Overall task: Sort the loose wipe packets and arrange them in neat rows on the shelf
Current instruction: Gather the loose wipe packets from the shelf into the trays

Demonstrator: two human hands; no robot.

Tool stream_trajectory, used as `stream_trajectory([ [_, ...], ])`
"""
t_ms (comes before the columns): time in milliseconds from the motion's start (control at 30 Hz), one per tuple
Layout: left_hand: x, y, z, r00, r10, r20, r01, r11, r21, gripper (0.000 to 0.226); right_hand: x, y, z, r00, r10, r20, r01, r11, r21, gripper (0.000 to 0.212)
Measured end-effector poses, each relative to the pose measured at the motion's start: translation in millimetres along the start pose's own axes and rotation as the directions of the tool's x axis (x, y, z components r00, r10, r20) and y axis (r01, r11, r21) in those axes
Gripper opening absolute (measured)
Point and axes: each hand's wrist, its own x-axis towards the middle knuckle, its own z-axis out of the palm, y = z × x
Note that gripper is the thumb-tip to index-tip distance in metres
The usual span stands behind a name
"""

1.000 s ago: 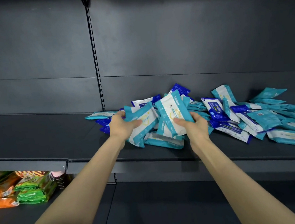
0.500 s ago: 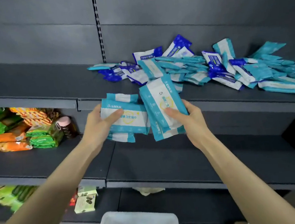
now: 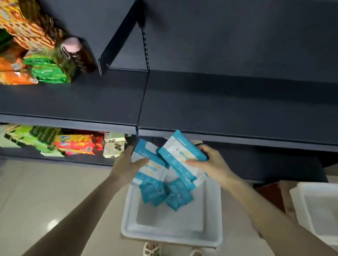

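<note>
The left hand [image 3: 126,166] gripped a white and blue wipe packet [image 3: 150,170], with the thumb on its face and the fingers curled behind its edge. Perhaps one more packet was under it, but the blur did not let me be sure. The right hand [image 3: 212,165] held a second wipe packet [image 3: 180,157] in the same way, tilted, its corner lying over the first one. Both packets were in the air above the far end of a white bin [image 3: 127,227] on the floor, just below the front edge of the dark shelf [image 3: 224,100]. Several small teal packets [image 3: 171,195] lay inside the bin. Another white bin [image 3: 299,209] stood at the right.
</note>
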Motion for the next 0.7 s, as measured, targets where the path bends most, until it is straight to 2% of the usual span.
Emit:
stream_trajectory([
  [133,51,-66,27,0.993,-0.06,0.101,0.041,0.983,0.18,0.037,45,73,37,0.991,0.131,-0.034,-0.134,0.987,-0.093,0.027],
  [267,100,-129,61,0.968,-0.134,0.214,0.06,0.945,0.321,0.037,85,144,67,0.958,0.28,-0.059,-0.286,0.949,-0.136,0.029],
  [400,141,-182,97,0.929,-0.211,0.304,0.071,0.908,0.413,0.044,116,205,87,0.923,0.374,-0.089,-0.384,0.904,-0.189,0.031],
  [533,167,-225,125,0.912,-0.227,0.342,0.008,0.843,0.537,0.051,142,248,96,0.903,0.419,-0.098,-0.43,0.87,-0.243,0.037],
  [700,194,-262,153,0.877,-0.285,0.386,0.063,0.866,0.496,0.054,172,295,100,0.904,0.424,-0.053,-0.418,0.853,-0.312,0.035],
])
